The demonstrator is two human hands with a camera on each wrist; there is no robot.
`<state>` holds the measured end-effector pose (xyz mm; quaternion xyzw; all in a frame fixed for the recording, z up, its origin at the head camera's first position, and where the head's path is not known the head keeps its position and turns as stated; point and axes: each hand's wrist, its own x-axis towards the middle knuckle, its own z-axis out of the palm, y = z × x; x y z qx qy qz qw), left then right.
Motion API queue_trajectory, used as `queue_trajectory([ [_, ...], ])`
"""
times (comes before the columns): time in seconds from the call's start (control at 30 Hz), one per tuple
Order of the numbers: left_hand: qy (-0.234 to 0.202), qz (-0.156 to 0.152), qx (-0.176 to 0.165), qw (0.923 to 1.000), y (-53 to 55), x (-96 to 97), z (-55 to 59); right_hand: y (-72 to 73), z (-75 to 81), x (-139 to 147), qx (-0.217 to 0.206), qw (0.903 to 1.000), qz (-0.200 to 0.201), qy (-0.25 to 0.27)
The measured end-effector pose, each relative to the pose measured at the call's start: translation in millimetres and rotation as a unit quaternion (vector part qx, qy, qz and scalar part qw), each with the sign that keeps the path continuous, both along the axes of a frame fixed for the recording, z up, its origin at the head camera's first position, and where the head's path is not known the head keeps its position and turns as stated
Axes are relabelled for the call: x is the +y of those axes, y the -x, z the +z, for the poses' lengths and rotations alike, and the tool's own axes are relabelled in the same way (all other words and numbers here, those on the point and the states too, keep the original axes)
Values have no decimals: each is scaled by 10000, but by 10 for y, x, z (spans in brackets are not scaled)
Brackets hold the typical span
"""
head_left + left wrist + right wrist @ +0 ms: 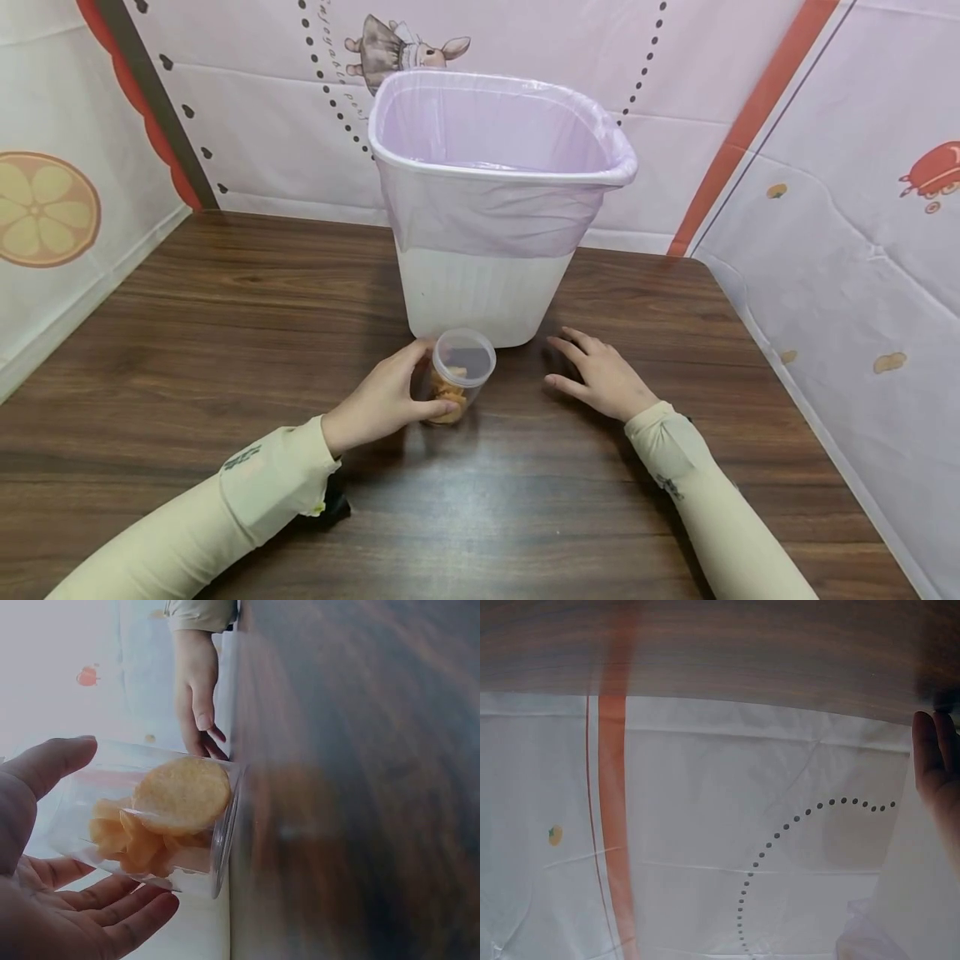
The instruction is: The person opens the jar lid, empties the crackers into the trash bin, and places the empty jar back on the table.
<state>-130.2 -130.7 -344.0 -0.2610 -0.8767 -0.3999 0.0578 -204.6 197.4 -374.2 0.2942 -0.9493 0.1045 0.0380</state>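
A small clear plastic jar (464,358) stands upright on the table, with golden round chips (184,796) piled at its bottom. My left hand (386,400) holds the jar from the left, thumb on the near side and fingers round the far side. Seen from the left wrist, the jar's base is at or very near the tabletop. To the right of the jar, my right hand (603,379) rests on the table with fingers loosely spread and holds nothing. Only part of the right hand (937,757) shows at the edge of the right wrist view.
Just behind the jar stands a white bin (480,292) lined with a thin purple bag (495,208). The dark wood table (225,333) has printed cloth walls (840,250) along its back and sides. Something black (330,507) shows under the left cuff.
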Motion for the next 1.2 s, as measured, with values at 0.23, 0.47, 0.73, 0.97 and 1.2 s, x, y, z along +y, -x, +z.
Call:
queue_trajectory([
  [0.23, -131, -25, -174, 9998, 11, -30, -7, 6, 8, -6, -4, 10000, 17, -28],
  [0.47, -113, 26, -136, 9998, 36, -48, 12, 18, 43, -9, 22, 10000, 49, -25],
  [0.73, -131, 87, -178, 9997, 50, -54, 45, 33, 55, -7, 35, 10000, 65, -26],
  [0.97, -204, 82, -150, 9996, 63, -56, 45, 26, 57, -1, 67, 10000, 72, -6],
  [1.2, -186, 63, -181, 9996, 40, -45, 33, 14, 54, 7, 58, 10000, -35, 21],
])
